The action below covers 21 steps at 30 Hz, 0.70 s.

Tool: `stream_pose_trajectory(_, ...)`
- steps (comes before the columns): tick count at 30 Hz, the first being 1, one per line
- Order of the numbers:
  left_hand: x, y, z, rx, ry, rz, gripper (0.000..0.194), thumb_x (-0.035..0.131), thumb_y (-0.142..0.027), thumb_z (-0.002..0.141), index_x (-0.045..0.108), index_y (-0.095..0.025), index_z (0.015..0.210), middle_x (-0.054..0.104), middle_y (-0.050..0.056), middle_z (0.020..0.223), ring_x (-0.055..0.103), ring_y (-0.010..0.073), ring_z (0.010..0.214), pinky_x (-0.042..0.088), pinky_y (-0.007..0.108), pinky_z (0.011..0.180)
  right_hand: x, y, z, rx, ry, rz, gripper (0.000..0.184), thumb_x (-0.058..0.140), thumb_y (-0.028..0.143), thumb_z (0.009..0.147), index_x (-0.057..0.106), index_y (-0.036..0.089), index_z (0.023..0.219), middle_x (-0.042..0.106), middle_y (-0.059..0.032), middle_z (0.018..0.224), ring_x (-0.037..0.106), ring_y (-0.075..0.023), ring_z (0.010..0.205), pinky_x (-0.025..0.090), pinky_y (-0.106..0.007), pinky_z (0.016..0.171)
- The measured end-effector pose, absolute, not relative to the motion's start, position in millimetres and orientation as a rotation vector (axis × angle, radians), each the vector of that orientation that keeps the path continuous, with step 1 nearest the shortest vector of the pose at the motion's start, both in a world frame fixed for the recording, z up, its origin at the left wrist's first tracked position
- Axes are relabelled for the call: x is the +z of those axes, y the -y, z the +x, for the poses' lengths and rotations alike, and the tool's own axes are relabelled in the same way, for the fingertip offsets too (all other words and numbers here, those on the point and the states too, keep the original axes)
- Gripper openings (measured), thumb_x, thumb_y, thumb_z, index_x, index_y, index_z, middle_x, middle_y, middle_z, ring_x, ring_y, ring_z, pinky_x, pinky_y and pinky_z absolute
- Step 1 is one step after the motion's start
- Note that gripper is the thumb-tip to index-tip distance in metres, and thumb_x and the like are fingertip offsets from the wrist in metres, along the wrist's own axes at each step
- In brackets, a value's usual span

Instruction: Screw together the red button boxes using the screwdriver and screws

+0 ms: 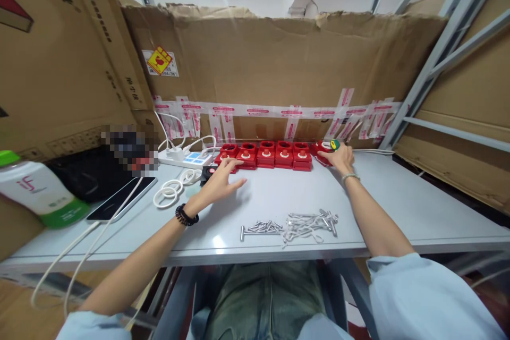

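My left hand (pixel 223 180) is open, fingers spread at the left end of the row of red devices (pixel 265 155). My right hand (pixel 341 159) bends over the red piece (pixel 321 154) at the right end, by a green-and-yellow item (pixel 334 144); whether it grips, I cannot tell. The cardboard wall (pixel 255 64) stands close behind; small metal parts (pixel 311 224) lie nearer me, white rings (pixel 166 195) left.

The only view looks forward and down from the person's head.
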<state>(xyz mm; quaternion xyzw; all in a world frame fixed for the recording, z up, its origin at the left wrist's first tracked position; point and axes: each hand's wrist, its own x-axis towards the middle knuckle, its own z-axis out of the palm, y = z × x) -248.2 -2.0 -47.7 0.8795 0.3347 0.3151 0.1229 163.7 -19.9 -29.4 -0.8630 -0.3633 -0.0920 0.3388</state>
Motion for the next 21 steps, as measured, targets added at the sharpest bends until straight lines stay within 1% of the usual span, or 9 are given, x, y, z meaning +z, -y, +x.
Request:
stream_pose_trajectory(4, -53, -2, -247, 0.890, -0.955, 2.578, 0.048, 0.058, -0.043, 0.088, 0.048, -0.023, 0.130, 0.047, 0.011, 0.128, 0.055, 0.0256, 0.111, 0.047, 0.044, 0.098, -37, 18, 171, -0.195, 0.941, -2.340, 0.079, 0.082, 0.056, 0.058, 0.060, 0.012, 0.119, 0.067, -0.0222, 0.113, 0.065, -0.0343, 0.105, 0.052, -0.040, 0.083)
stream_pose_trajectory(7, -57, -2, -248, 0.857, -0.945, 2.594, 0.046, 0.057, -0.042, 0.088, 0.048, -0.022, 0.128, 0.047, 0.011, 0.128, 0.055, 0.0253, 0.114, 0.044, 0.045, 0.103, -37, 18, 170, -0.176, 0.948, -2.375, 0.081, 0.083, 0.056, 0.057, 0.061, 0.011, 0.120, 0.067, -0.0229, 0.116, 0.065, -0.0350, 0.107, 0.052, -0.039, 0.083)
stream_pose_trajectory(11, -60, -1, -249, 0.820, -0.956, 2.639, 0.044, 0.056, -0.041, 0.088, 0.049, -0.021, 0.127, 0.048, 0.011, 0.128, 0.052, 0.0267, 0.120, 0.041, 0.045, 0.106, -34, 24, 169, -0.175, 0.994, -2.416, 0.078, 0.081, 0.054, 0.059, 0.062, 0.009, 0.119, 0.067, -0.0245, 0.117, 0.065, -0.0361, 0.108, 0.052, -0.039, 0.083)
stream_pose_trajectory(15, -61, 1, -251, 0.766, -0.953, 2.660, 0.046, 0.055, -0.043, 0.089, 0.049, -0.020, 0.128, 0.049, 0.012, 0.127, 0.054, 0.0274, 0.117, 0.043, 0.045, 0.103, -33, 45, 177, -0.208, 1.086, -2.439, 0.073, 0.081, 0.054, 0.060, 0.064, 0.007, 0.114, 0.069, -0.0250, 0.111, 0.066, -0.0371, 0.102, 0.051, -0.040, 0.077)
stream_pose_trajectory(19, -62, 5, -250, 0.675, -0.933, 2.664, 0.048, 0.053, -0.047, 0.089, 0.049, -0.021, 0.129, 0.050, 0.012, 0.126, 0.059, 0.0265, 0.107, 0.046, 0.044, 0.096, -33, 85, 191, -0.229, 1.276, -2.349, 0.062, 0.080, 0.053, 0.060, 0.065, 0.015, 0.107, 0.072, -0.0154, 0.101, 0.067, -0.0333, 0.091, 0.049, -0.037, 0.072)
stream_pose_trajectory(21, -62, 7, -249, 0.637, -0.927, 2.671, 0.049, 0.053, -0.048, 0.089, 0.049, -0.021, 0.130, 0.051, 0.012, 0.124, 0.060, 0.0254, 0.101, 0.047, 0.043, 0.094, -34, 108, 197, -0.196, 1.369, -2.309, 0.061, 0.078, 0.058, 0.059, 0.064, 0.015, 0.100, 0.071, -0.0142, 0.091, 0.066, -0.0322, 0.083, 0.047, -0.038, 0.068)
